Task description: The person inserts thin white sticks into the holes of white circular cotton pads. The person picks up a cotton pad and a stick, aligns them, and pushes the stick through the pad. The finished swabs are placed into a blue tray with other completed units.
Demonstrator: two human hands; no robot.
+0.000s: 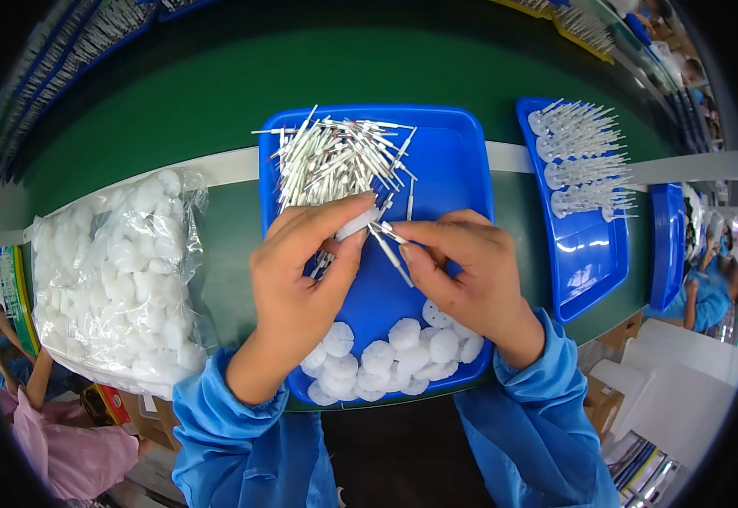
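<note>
Over the blue tray [454, 161], my left hand [301, 262] is closed, pinching a white plastic disc [355, 224] seen nearly edge-on. Thin white sticks [394, 260] point out from beside the disc toward me. My right hand [472, 264] is closed too, with thumb and forefinger on a thin white stick [392, 233] whose end meets the disc. Whether it is inside the disc cannot be made out. Behind my hands lies a heap of white sticks [335, 161], some with reddish marks. Loose white discs [399, 356] fill the tray's near end.
A clear bag of white discs [115, 279] lies to the left. At right, another blue tray [589, 275] holds rows of discs with sticks standing in them [581, 161]. Further trays line the green table's [217, 85] far edges. Other people sit at both sides.
</note>
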